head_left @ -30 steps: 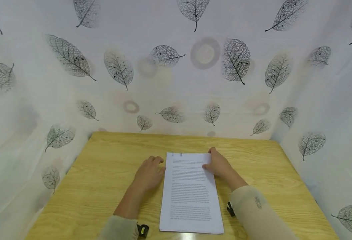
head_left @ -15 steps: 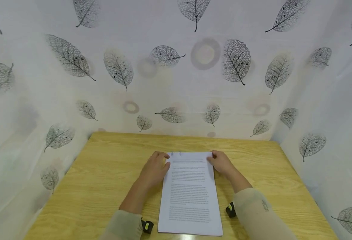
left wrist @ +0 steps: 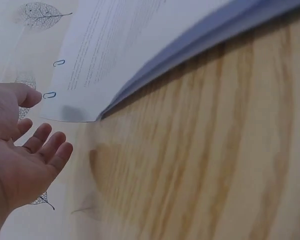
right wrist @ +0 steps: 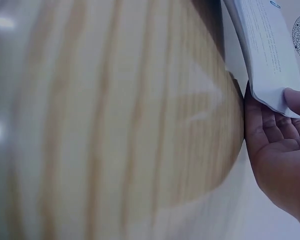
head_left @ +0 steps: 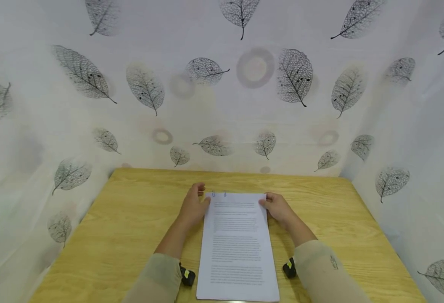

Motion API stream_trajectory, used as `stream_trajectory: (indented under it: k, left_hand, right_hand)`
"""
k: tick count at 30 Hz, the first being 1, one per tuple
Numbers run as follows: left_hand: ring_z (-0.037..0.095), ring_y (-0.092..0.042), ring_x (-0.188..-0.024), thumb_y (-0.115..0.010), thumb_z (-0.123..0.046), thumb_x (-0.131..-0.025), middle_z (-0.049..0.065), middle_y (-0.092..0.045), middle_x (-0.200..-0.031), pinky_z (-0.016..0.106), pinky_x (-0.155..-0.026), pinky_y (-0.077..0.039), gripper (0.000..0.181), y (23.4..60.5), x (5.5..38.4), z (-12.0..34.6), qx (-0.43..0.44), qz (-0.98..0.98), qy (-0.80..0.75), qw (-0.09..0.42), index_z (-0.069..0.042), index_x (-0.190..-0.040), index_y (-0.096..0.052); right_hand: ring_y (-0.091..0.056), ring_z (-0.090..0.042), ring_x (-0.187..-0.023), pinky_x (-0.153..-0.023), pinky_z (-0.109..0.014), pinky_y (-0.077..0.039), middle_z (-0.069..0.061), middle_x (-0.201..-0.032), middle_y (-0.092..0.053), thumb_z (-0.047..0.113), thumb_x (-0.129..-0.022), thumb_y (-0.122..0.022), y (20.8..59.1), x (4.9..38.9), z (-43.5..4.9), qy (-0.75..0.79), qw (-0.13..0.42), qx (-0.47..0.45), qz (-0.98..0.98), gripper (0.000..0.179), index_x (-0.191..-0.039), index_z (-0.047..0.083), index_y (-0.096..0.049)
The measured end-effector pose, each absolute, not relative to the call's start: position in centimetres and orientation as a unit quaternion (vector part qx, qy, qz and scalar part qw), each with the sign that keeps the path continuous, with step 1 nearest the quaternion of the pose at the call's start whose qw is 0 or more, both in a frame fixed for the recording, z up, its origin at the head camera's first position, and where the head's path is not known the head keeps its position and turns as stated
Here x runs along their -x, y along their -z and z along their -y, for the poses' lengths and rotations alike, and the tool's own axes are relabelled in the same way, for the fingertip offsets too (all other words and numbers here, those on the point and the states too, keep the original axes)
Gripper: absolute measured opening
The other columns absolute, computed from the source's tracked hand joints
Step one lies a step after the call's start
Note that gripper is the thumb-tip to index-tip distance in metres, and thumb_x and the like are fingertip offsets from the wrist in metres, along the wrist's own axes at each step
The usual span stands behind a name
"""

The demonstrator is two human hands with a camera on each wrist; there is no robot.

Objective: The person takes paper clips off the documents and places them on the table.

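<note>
A stack of printed paper (head_left: pixel 237 248) lies lengthwise on the wooden table, with two blue paper clips (head_left: pixel 224 194) on its far edge, toward the left corner. My right hand (head_left: pixel 279 209) pinches the far right corner, thumb on top and fingers underneath, as the right wrist view shows at the paper's corner (right wrist: pixel 277 92). By the far left corner is my left hand (head_left: pixel 192 206), its fingers apart and its thumb close to the sheet. In the left wrist view this hand (left wrist: pixel 27 145) holds nothing, and the stack's side edge (left wrist: pixel 155 70) looks raised and fanned.
Bare wood-grain table (head_left: pixel 131 219) extends on both sides of the paper. A white curtain printed with leaves (head_left: pixel 214 105) stands behind the table and along its left and right sides. A small black device (head_left: pixel 187 276) sits at the left wrist, another (head_left: pixel 289 268) at the right.
My left hand came in from the left to the paper's far left corner, and its fingers have since spread away from it. The right hand keeps its pinch on the far right corner.
</note>
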State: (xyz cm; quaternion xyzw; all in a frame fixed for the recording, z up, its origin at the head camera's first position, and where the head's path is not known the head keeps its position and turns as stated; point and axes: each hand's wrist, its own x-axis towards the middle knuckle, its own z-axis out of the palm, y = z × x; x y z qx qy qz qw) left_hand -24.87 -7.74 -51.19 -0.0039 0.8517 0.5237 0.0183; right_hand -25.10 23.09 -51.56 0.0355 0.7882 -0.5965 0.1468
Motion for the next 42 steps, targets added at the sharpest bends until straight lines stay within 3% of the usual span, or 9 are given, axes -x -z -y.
stream_trajectory:
  k: [6, 11, 17, 25, 32, 42]
  left_hand:
    - [0.042, -0.058, -0.143, -0.066, -0.015, -0.105, 0.014, -0.058, -0.156, 0.058, -0.120, -0.048, 0.060, 51.9, 25.7, 7.1, -0.005, -0.839, -0.542, 0.039, -0.008, -0.159, -0.041]
    - [0.040, -0.062, -0.136, -0.067, -0.017, -0.106, 0.010, -0.065, -0.148, 0.057, -0.114, -0.049, 0.056, 52.2, 26.2, 6.3, -0.007, -0.843, -0.534, 0.069, -0.020, -0.156, -0.044]
    - [0.033, -0.069, -0.120, -0.065, -0.016, -0.106, 0.011, -0.070, -0.139, 0.051, -0.101, -0.054, 0.039, 52.7, 26.5, 6.2, 0.003, -0.861, -0.505, 0.063, -0.028, -0.141, -0.054]
    - [0.027, -0.067, -0.105, -0.066, -0.019, -0.106, 0.011, -0.071, -0.124, 0.045, -0.095, -0.055, 0.028, 53.0, 26.7, 6.9, -0.021, -0.870, -0.487, 0.067, -0.023, -0.133, -0.061]
    - [0.025, -0.069, -0.105, -0.064, -0.019, -0.106, 0.012, -0.072, -0.130, 0.039, -0.091, -0.057, 0.028, 52.8, 26.6, 7.7, -0.046, -0.865, -0.489, 0.104, -0.022, -0.133, -0.059]
    - [0.023, -0.067, -0.094, -0.065, -0.017, -0.106, 0.010, -0.072, -0.119, 0.032, -0.080, -0.052, 0.025, 53.0, 26.9, 8.1, -0.060, -0.858, -0.498, 0.107, -0.022, -0.130, -0.060]
  right_hand:
    - [-0.072, -0.014, -0.091, -0.077, -0.028, -0.061, -0.017, -0.120, -0.076, 0.013, -0.113, -0.056, 52.0, 25.1, -23.4, 0.589, 0.165, -0.029, -0.790, 0.029, -0.134, -0.005, -0.065]
    - [-0.072, -0.014, -0.094, -0.081, -0.028, -0.060, -0.016, -0.122, -0.076, 0.014, -0.113, -0.055, 52.0, 25.1, -23.8, 0.586, 0.178, -0.023, -0.790, 0.029, -0.134, -0.003, -0.065]
    - [-0.073, -0.014, -0.098, -0.084, -0.028, -0.061, -0.017, -0.126, -0.075, 0.013, -0.113, -0.054, 52.2, 25.1, -23.8, 0.594, 0.185, -0.021, -0.782, 0.029, -0.135, -0.003, -0.064]
    - [-0.072, -0.013, -0.097, -0.084, -0.027, -0.060, -0.018, -0.126, -0.075, 0.012, -0.113, -0.053, 52.2, 25.1, -23.9, 0.596, 0.188, -0.016, -0.781, 0.033, -0.139, -0.006, -0.062]
    - [-0.072, -0.012, -0.098, -0.084, -0.027, -0.060, -0.017, -0.127, -0.075, 0.012, -0.113, -0.054, 52.8, 25.5, -24.0, 0.598, 0.193, -0.017, -0.778, 0.033, -0.139, -0.007, -0.062]
    - [-0.072, -0.012, -0.097, -0.083, -0.027, -0.060, -0.017, -0.126, -0.075, 0.013, -0.113, -0.054, 52.5, 25.4, -23.9, 0.595, 0.190, -0.018, -0.781, 0.033, -0.139, -0.006, -0.062]
